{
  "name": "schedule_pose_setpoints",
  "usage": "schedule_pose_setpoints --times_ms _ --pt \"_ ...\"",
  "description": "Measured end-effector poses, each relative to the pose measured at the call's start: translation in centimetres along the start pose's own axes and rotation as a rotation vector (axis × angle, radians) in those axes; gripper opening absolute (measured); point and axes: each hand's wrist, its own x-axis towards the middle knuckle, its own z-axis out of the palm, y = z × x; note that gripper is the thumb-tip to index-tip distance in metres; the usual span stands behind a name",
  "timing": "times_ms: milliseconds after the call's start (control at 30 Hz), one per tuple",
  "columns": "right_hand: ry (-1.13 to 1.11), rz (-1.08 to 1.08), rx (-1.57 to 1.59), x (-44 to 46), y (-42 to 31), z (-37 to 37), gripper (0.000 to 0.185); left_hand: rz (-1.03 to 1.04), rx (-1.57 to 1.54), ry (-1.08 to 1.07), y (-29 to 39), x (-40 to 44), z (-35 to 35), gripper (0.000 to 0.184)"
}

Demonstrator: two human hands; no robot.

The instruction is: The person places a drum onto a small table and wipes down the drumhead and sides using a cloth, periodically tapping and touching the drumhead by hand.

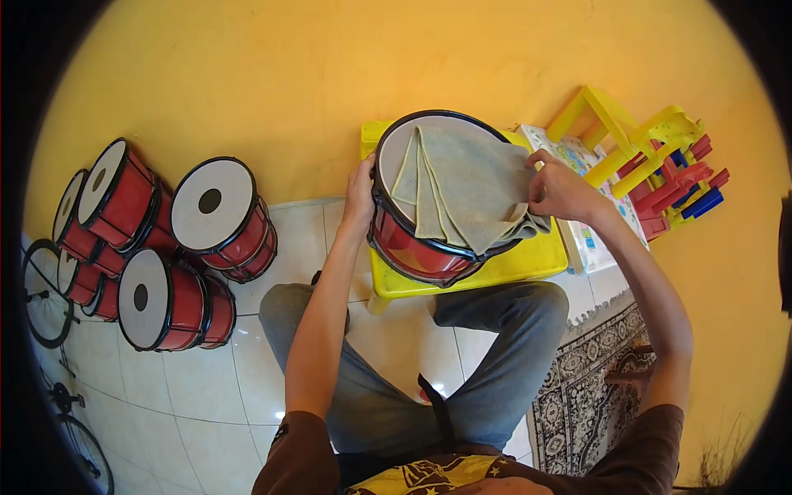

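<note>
A red drum (421, 254) with a black rim stands on a small yellow plastic table (483, 275) in front of my knees. Over its white head lies a grey cloth (470, 177) with pale stitched edges, folded in layers at the left and bunched at the right. My left hand (360, 196) holds the drum's left side at the rim; part of its fingers is hidden behind the shell. At the right edge of the head, my right hand (563, 188) pinches the cloth between thumb and fingers.
Several red drums (221, 206) with black centre dots sit on the tiled floor at the left, near a bicycle (62, 396). Yellow plastic stools (606, 124) and red and blue plastic pieces (681, 186) are stacked at the right. A patterned rug (582, 384) lies below them.
</note>
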Motion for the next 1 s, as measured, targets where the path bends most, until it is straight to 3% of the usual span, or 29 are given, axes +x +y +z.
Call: schedule_pose_setpoints --times_ms 267,467,667,767,1000 --pt "-0.207 -0.012 -0.098 2.5 1.0 -0.5 0.018 0.024 0.046 0.021 -0.3 0.3 -0.2 0.047" --pt "-0.233 0.284 -0.009 3.1 -0.2 -1.5 0.047 -0.053 0.031 0.020 1.4 -0.6 0.7 0.047" --pt "-0.244 0.385 0.119 3.9 1.3 -0.8 0.053 -0.012 0.056 0.032 0.4 0.0 0.2 0.047" --pt "-0.175 0.235 -0.011 4.8 3.2 -0.1 0.053 -0.030 0.044 0.016 0.6 -0.1 0.2 0.047" --pt "-0.112 0.194 -0.063 6.0 3.3 -0.7 0.057 -0.023 0.031 0.006 0.9 -0.2 0.5 0.047"
